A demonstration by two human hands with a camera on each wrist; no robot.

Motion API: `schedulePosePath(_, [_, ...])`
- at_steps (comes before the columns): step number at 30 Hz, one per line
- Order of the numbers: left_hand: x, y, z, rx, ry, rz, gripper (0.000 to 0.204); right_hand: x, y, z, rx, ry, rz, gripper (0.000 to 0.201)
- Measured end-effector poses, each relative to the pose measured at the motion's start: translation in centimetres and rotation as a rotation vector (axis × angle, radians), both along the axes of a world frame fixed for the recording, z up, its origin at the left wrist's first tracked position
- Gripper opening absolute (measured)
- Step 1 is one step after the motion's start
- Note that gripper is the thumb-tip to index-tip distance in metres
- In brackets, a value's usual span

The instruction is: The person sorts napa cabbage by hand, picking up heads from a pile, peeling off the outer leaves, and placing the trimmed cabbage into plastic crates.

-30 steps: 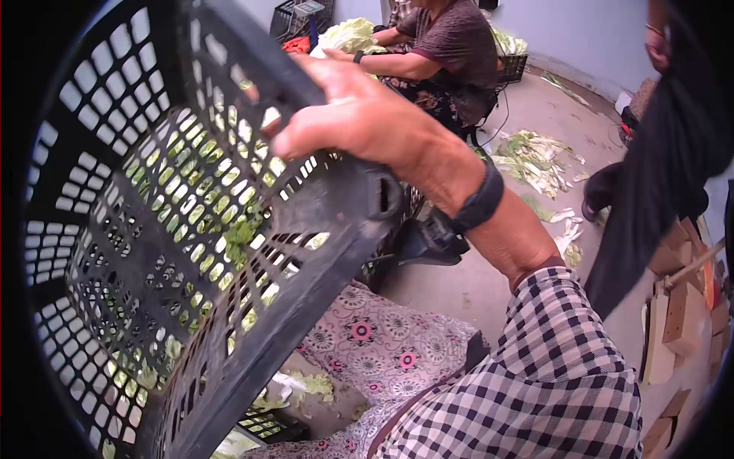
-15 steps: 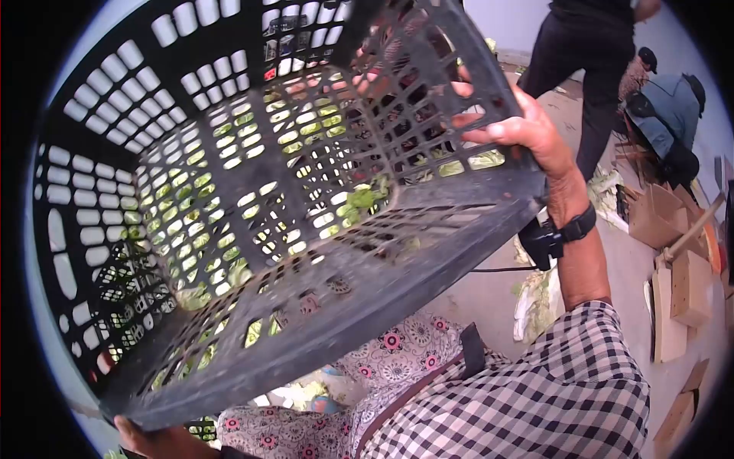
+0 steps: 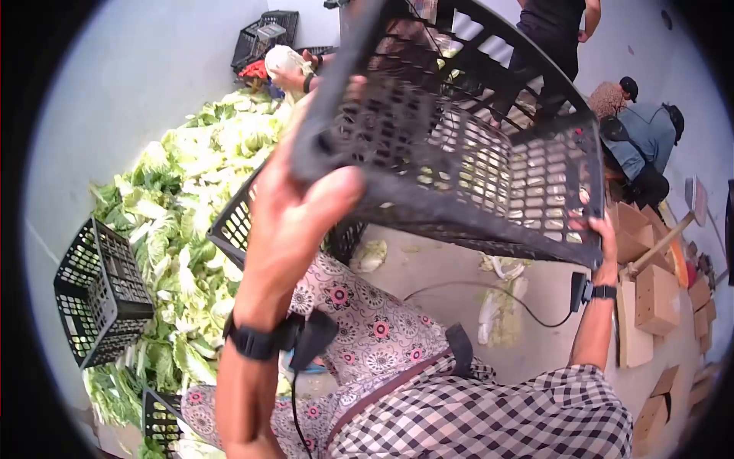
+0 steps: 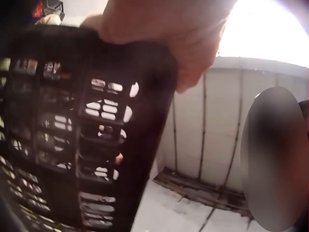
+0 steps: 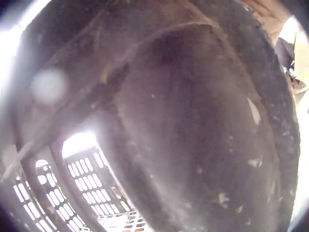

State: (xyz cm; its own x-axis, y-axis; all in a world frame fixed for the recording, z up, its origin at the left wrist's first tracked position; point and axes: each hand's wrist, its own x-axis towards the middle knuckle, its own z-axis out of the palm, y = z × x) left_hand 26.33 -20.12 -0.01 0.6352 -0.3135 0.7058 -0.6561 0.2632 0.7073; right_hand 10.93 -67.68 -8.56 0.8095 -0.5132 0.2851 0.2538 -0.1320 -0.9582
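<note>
A black slotted plastic crate (image 3: 466,161) is held up in the air, tilted, in the head view. The left hand (image 3: 294,206) grips its near left corner, thumb on the outside; in the left wrist view that hand (image 4: 169,38) lies over the top edge of the crate (image 4: 58,188). At the crate's right corner the right hand (image 3: 604,241) holds the rim. The crate's dark wall (image 5: 193,121) fills most of the right wrist view, with a bit of skin at its top right corner.
A large heap of cabbages and leaves (image 3: 191,268) covers the left floor, with a black crate (image 3: 99,294) beside it. Another crate (image 3: 237,222) stands behind the left arm. Cardboard boxes (image 3: 657,298) lie at right. Several people are in the background.
The crate has swung from the left to the upper right and turned over to a new tilt. The left hand and the cabbage heap have come fully into view.
</note>
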Motion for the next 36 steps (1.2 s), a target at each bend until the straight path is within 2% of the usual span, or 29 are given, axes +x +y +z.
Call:
schedulePosePath(2, [2.4,-1.6,-0.5,0.115,-0.220,0.040,0.078,-2.3,-1.1,-2.2,0.040,-0.013,-0.178,0.059])
schedulePosePath(3, [2.1,-1.0,-0.7,0.174,-0.051,0.042,0.078,-3.0,-1.8,-3.2,0.048,0.007,-0.217,0.055])
schedulePosePath(4, [3.1,0.3,-0.9,0.312,-0.137,0.124,0.077,-3.5,-2.5,-4.2,0.061,0.016,-0.254,0.051])
schedulePosePath(8, [3.7,5.3,-3.1,0.346,0.083,0.198,0.075,-3.2,-7.7,-12.4,-0.003,0.163,-0.344,0.032])
schedulePosePath(10, [3.7,7.3,-4.0,0.380,0.113,0.271,0.070,-1.1,-8.0,-15.8,0.171,0.149,-0.438,0.021])
schedulePosePath(11, [3.3,8.0,-4.3,0.379,0.165,0.285,0.067,-0.5,-9.7,-17.6,0.315,0.341,-0.640,0.018])
schedulePosePath(14, [1.8,9.4,-4.1,0.405,0.288,0.308,0.060,1.0,-8.9,-19.9,0.367,0.147,-0.572,0.017])
schedulePosePath(16, [1.1,9.9,-4.0,0.446,0.331,0.299,0.057,5.4,-10.0,-21.4,0.360,0.121,-0.871,0.017])
schedulePosePath(17, [-0.3,10.4,-3.5,0.471,0.289,0.319,0.055,7.3,-9.0,-21.5,0.405,0.082,-0.872,0.023])
schedulePosePath(21, [-1.4,12.0,-3.0,0.452,0.304,0.315,0.052,10.0,-8.5,-21.3,0.345,0.253,-0.875,0.041])
schedulePosePath(24, [-2.7,14.6,-3.2,0.404,0.277,0.361,0.051,7.8,-8.2,-20.5,-0.406,0.551,-1.048,0.055])
schedulePosePath(26, [-3.4,16.4,-3.6,0.359,0.289,0.383,0.051,7.1,-4.9,-15.8,-0.783,0.455,-1.281,0.063])
schedulePosePath(28, [-3.8,18.2,-4.5,0.306,0.329,0.426,0.051,9.4,-6.4,-12.3,-0.762,0.166,-0.973,0.061])
schedulePosePath(31, [-4.8,19.3,-4.7,0.270,0.339,0.455,0.050,14.4,3.5,-2.8,-0.632,0.049,-0.350,0.051])
schedulePosePath(33, [-5.6,19.9,-4.6,0.246,0.330,0.471,0.049,17.1,10.6,3.4,-0.623,-0.032,-0.005,0.043])
schedulePosePath(36, [-7.3,20.9,-4.3,0.197,0.324,0.531,0.049,20.9,18.9,11.1,-0.849,-0.231,0.268,0.037])
